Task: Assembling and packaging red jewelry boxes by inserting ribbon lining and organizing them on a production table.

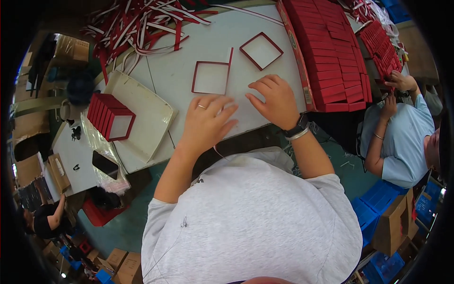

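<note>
Two square frames of thin red strip with white inside lie on the white table. One frame [194, 75] is just beyond my left hand, and a loose strip end sticks up past its far right corner. The other frame [273, 42], turned cornerwise, lies farther off to the right. My left hand [208, 120], slightly blurred, hovers at the near edge of the first frame with its fingers apart. Nothing shows in it. My right hand [278, 102] is over the table with fingers bent and thumb apart, holding nothing I can see.
Red and white strips [137, 33] heap at the far left. A shallow off-white tray [158, 106] bears a stack of red square pieces [106, 113]. A phone [105, 164] lies left. Rows of red pieces [328, 61] fill a box on the right. A co-worker [399, 128] sits beyond it.
</note>
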Motion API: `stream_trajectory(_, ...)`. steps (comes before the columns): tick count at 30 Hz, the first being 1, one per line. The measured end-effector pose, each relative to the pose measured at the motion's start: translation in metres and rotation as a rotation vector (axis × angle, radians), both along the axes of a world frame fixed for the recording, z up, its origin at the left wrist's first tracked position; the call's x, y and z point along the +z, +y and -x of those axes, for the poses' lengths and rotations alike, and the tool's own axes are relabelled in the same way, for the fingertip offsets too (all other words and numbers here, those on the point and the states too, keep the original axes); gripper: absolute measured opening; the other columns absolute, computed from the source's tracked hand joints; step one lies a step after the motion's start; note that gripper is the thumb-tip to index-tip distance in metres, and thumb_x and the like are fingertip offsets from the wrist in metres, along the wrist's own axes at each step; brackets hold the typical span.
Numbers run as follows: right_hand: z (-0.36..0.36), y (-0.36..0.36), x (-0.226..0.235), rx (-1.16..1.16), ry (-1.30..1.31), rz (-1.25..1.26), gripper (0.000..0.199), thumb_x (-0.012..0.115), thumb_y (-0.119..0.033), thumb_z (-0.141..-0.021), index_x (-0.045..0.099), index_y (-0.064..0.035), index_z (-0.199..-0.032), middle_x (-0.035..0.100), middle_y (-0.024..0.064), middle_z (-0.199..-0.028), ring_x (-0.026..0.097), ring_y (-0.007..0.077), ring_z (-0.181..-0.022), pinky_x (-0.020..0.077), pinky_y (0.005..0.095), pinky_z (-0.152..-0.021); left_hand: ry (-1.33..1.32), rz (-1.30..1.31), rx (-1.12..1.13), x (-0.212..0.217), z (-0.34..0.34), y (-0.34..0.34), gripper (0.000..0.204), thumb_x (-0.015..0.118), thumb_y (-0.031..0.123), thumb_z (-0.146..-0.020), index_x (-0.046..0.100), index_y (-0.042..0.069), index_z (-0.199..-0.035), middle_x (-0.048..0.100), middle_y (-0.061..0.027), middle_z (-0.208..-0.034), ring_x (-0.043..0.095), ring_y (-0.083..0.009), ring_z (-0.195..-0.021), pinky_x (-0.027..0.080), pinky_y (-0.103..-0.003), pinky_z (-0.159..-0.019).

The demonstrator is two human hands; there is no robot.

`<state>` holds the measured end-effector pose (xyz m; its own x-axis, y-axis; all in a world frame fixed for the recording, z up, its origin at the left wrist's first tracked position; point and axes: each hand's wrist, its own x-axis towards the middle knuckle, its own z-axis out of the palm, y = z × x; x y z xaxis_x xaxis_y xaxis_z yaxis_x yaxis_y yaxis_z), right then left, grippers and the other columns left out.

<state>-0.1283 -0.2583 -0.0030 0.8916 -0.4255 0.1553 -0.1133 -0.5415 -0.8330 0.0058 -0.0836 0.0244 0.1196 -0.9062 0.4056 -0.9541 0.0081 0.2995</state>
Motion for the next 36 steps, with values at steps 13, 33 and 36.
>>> stream_trajectory(13, -0.079, 0.013, 0.009, 0.775, -0.142, 1.027, 0.011, 0.060, -0.017, -0.070, 0.053, -0.0108, -0.065, 0.053, 0.0007, -0.063, 0.057, 0.0193, -0.065, 0.0473, 0.0327, -0.054, -0.242, -0.102, -0.742, 0.008, 0.050, -0.025, 0.013, 0.059, 0.018, -0.061, 0.050, 0.010, -0.056, 0.050, -0.0007, -0.056, 0.054, -0.0164, -0.056, 0.043, -0.030, -0.052)
stream_trajectory(33, -0.048, -0.010, -0.023, 0.470, 0.009, 0.948, 0.010, 0.057, -0.016, -0.077, 0.056, -0.0123, -0.086, 0.054, -0.0012, -0.086, 0.055, 0.0153, -0.090, 0.0454, 0.0286, -0.075, 0.292, -0.313, -0.061, -0.017, 0.042, 0.034, 0.021, 0.069, 0.023, -0.077, 0.055, 0.008, -0.075, 0.059, -0.0055, -0.072, 0.059, -0.0246, -0.069, 0.047, -0.036, -0.058)
stream_trajectory(36, -0.039, -0.011, -0.034, 0.581, -0.064, 0.972, 0.012, 0.057, -0.015, -0.077, 0.057, -0.0125, -0.088, 0.054, -0.0013, -0.087, 0.055, 0.0151, -0.090, 0.0449, 0.0282, -0.077, 0.224, -0.459, 0.342, -0.025, 0.056, 0.050, 0.022, 0.069, 0.022, -0.078, 0.055, 0.007, -0.086, 0.061, -0.0094, -0.079, 0.061, -0.0298, -0.072, 0.048, -0.040, -0.060)
